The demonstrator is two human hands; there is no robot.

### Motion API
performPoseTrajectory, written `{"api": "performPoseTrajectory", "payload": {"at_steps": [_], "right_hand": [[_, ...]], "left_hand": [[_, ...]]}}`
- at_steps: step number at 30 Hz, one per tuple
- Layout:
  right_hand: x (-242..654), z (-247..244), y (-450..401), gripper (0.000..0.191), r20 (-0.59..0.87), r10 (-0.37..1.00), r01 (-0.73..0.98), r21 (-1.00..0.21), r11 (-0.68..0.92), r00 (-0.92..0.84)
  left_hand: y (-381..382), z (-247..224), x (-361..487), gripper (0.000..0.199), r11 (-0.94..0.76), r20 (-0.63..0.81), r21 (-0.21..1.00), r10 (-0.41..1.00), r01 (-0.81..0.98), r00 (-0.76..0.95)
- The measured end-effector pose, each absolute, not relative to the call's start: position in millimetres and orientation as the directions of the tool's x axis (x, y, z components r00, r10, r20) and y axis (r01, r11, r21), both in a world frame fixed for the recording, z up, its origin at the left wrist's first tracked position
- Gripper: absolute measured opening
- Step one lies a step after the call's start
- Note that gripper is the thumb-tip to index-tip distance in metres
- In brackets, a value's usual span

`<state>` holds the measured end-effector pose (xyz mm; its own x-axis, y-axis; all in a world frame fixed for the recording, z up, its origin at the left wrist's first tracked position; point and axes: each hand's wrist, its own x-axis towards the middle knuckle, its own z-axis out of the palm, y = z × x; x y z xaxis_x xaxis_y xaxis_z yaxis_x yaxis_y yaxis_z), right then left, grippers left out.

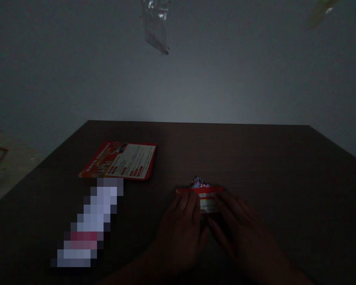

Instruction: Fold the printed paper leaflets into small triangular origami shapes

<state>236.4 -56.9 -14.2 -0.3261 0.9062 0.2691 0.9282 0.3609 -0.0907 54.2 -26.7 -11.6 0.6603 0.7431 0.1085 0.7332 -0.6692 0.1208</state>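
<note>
A small folded paper [207, 204], red along its top and pale below with print on it, lies on the dark table under both my hands. A patterned pointed corner [199, 182] sticks up past its far edge. My left hand [180, 227] rests on the paper's left part, fingers stretched out and lying flat. On the right end, my right hand [241, 227] touches it with extended fingers, its thumb apart and pointing toward the left hand. My palms hide the near side of the paper, and the dim light blurs its details.
Left of my hands lies a stack of red and white printed leaflets [127, 160]. Nearer, a long pale pixelated item [91, 221] is too masked to name. A clear plastic bag [156, 25] hangs on the grey wall behind the wooden table [255, 150].
</note>
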Motion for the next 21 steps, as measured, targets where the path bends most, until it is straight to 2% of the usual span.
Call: {"api": "performPoseTrajectory", "payload": {"at_steps": [2,6,16,21], "right_hand": [[232.4,-17.2,-56.3,0.043,0.230,0.895,0.903,-0.114,0.415,-0.383],[227.3,-20.4,-53.8,0.047,0.164,0.907,0.901,-0.138,0.411,-0.389],[225.6,-20.9,-54.7,0.044,0.152,0.930,0.926,-0.127,0.355,-0.335],[225.6,-18.2,-51.6,0.042,0.135,0.923,0.912,-0.158,0.379,-0.360]], "left_hand": [[-27.2,-12.0,54.7,0.056,-0.676,0.099,0.116,0.737,0.728,0.669],[-28.6,-11.0,56.3,0.055,-0.661,0.069,0.138,0.749,0.737,0.659],[-25.1,-9.3,50.2,0.056,-0.639,0.066,0.196,0.766,0.744,0.640],[-19.4,-4.1,49.2,0.051,-0.639,0.053,0.249,0.759,0.728,0.649]]}}
